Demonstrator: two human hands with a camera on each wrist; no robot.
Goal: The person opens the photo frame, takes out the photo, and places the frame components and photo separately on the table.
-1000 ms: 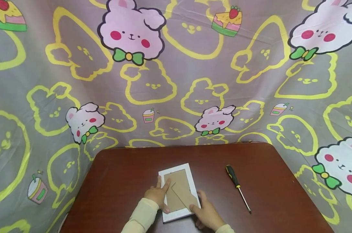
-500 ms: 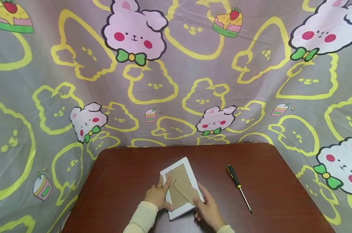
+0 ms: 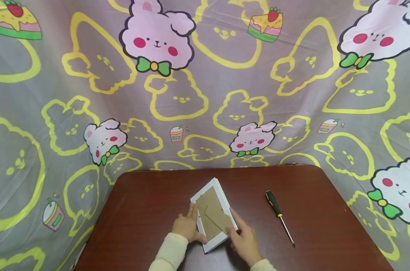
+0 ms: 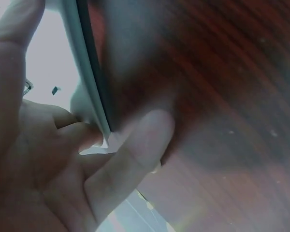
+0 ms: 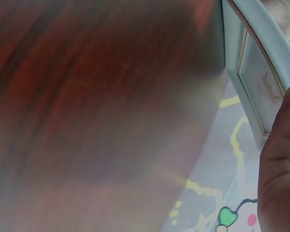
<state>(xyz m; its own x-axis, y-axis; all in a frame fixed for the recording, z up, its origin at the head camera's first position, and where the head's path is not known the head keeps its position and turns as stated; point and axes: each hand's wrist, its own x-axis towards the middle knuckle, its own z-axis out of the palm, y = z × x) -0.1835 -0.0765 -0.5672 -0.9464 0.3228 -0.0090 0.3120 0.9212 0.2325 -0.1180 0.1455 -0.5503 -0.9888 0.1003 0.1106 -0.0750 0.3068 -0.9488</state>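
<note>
A white picture frame (image 3: 220, 191) is held back side up, its right side tilted above the table. Its brown backing board (image 3: 205, 197) has a flap-like stand (image 3: 218, 220) lying across it. My left hand (image 3: 188, 227) holds the left edge, with the thumb at the lower left corner. On the other side my right hand (image 3: 244, 241) grips the lower right edge, thumb on top and fingers partly hidden beneath. The right wrist view catches the glazed front of the frame (image 5: 268, 36) above my right thumb (image 5: 280, 135).
A screwdriver (image 3: 276, 210) with a black and yellow handle lies on the dark red-brown table (image 3: 150, 199), right of the frame. Patterned cloth (image 3: 205, 113) with rabbit drawings hangs behind and at both sides of the table.
The picture frame has turned clockwise a little, and its right side has tilted further up in my right hand. My left hand has shifted from its face toward the left edge.
</note>
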